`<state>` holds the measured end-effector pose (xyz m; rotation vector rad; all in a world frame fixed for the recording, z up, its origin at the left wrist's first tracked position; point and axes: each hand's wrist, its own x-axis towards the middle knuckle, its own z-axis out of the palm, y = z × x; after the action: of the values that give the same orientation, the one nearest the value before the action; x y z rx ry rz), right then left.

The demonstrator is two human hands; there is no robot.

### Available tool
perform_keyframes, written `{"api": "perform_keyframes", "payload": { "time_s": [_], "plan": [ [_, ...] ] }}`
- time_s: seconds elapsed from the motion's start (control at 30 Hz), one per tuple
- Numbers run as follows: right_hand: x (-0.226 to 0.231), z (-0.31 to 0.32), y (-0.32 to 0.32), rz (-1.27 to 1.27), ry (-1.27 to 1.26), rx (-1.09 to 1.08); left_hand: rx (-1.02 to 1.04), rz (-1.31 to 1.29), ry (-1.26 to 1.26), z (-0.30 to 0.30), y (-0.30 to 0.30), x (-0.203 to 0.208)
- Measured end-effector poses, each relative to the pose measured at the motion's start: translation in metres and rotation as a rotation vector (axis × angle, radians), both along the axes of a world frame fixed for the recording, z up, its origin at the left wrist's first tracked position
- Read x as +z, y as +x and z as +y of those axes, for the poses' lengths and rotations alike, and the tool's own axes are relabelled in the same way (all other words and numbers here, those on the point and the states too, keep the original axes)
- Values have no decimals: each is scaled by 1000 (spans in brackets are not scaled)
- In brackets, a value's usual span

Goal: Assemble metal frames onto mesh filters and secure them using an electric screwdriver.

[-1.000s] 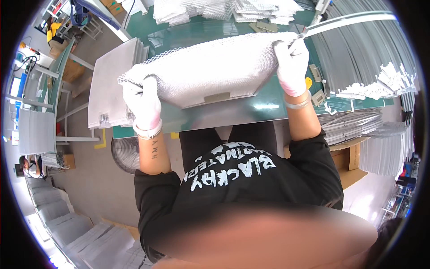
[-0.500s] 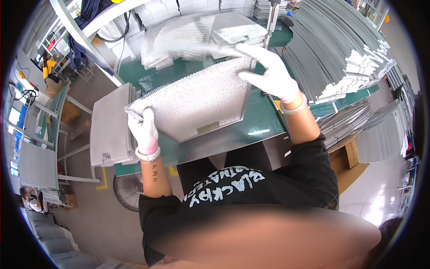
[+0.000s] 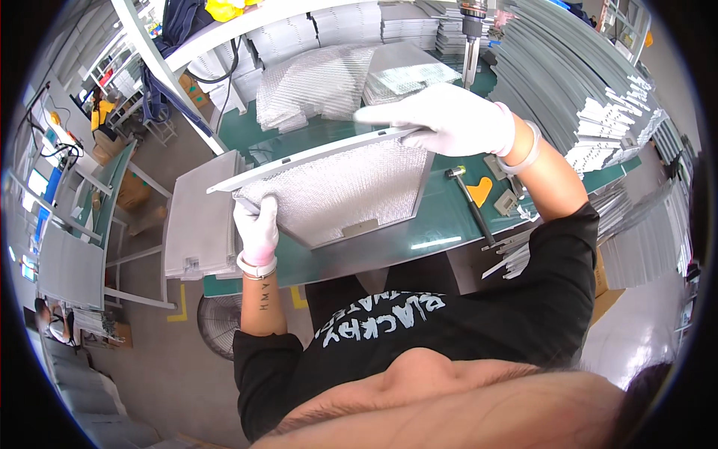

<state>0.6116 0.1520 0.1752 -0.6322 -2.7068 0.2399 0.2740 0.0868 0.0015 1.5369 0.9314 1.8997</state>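
A silvery metal mesh filter panel (image 3: pixel 344 191) stands tilted on the green worktable, with framing on its edges. Along its upper edge lies a pale metal frame strip (image 3: pixel 299 159), its left end jutting past the panel. My gloved left hand (image 3: pixel 256 230) grips the panel's left corner, thumb on the mesh face. Over the right end of the strip is my gloved right hand (image 3: pixel 456 121), its thumb below the strip and its fingers stretched along above it. Part of that grip is hidden behind the hand.
Left of the panel is a stack of flat grey panels (image 3: pixel 198 213). Mesh sheets (image 3: pixel 318 82) lie behind, beside a vertical tool spindle (image 3: pixel 471 45). A hammer (image 3: pixel 477 213) and yellow piece (image 3: pixel 480 192) rest at right, below piled long metal strips (image 3: pixel 553 82). A fan (image 3: pixel 217 325) stands on the floor.
The frame strip, blurred above the mesh before, now lies along the panel's upper edge. My right hand has come down over its right end. The hammer has come into view.
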Motion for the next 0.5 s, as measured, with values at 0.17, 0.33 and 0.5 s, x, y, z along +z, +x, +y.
{"api": "perform_keyframes", "payload": {
  "time_s": [0.17,0.33,0.5],
  "plan": [
    [-2,0,-20,82,81,287,-19,10,-22,-10,7,10],
    [-10,-13,-49,59,25,244,-80,145,-130,-25,3,20],
    [-9,-6,-53,-34,168,399,19,250,97,-23,10,52]
  ]
}}
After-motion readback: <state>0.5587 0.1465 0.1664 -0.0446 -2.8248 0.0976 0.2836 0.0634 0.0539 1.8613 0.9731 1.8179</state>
